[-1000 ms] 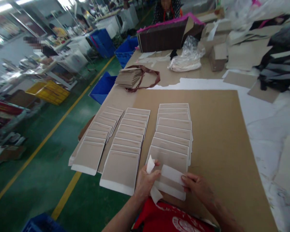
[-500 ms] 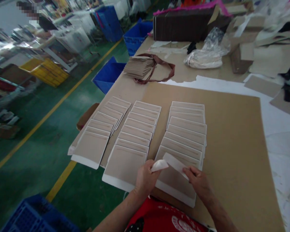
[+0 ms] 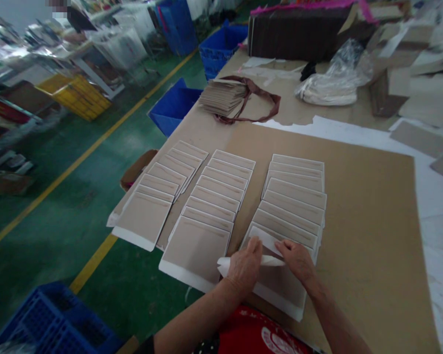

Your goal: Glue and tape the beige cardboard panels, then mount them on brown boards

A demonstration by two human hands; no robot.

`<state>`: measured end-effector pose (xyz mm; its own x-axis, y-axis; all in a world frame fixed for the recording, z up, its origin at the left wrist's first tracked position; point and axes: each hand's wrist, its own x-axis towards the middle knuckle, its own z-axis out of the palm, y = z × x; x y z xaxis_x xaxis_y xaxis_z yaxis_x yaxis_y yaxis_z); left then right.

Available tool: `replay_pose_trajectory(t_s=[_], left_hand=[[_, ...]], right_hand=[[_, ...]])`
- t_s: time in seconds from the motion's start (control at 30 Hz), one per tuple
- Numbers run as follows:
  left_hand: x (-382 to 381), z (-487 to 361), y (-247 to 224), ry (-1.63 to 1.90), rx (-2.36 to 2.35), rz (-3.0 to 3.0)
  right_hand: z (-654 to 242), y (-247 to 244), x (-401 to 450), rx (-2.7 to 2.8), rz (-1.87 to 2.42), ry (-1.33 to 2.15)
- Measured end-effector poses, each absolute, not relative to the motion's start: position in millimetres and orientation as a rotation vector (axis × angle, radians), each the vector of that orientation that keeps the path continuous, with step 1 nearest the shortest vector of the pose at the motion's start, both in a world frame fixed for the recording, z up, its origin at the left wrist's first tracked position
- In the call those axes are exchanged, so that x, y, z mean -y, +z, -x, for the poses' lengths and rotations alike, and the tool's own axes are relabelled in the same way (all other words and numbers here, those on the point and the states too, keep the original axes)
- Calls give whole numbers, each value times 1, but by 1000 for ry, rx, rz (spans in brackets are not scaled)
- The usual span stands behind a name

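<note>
The left hand (image 3: 245, 268) was closed around a curled white strip (image 3: 224, 266) that stuck out on both sides of it, while the right hand (image 3: 295, 258) pinched the right end of a flat white strip (image 3: 266, 239) just beyond; whether the left fingertips also gripped that flat piece could not be told. Both strips were over the nearest panel (image 3: 280, 290) of the right row (image 3: 295, 194) of overlapping beige panels, with a middle row (image 3: 205, 243) and a left row (image 3: 143, 216) beside it. Farther off, toward the table's left edge, lay a stack (image 3: 221, 98) with a brown strap (image 3: 271, 101) looping rightward.
</note>
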<state>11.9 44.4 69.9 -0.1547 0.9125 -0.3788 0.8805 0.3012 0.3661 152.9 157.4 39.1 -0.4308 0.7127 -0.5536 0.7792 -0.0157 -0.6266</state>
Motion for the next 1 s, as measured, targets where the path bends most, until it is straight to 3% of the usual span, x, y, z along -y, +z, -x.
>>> replay_pose_trajectory(t_s=[0.17, 0.77, 1.0], left_hand=[[-51, -11, 62, -229, -2038, -1720], [-65, -11, 57, -460, -2014, -1709], [-67, -5, 53, -483, -2006, -1757]], right_hand=[[-152, 37, -162, -2139, -1640, -1442], [-154, 34, -166, -2141, -1681, -1477], [-216, 23, -149, -1877, -2144, -1663]])
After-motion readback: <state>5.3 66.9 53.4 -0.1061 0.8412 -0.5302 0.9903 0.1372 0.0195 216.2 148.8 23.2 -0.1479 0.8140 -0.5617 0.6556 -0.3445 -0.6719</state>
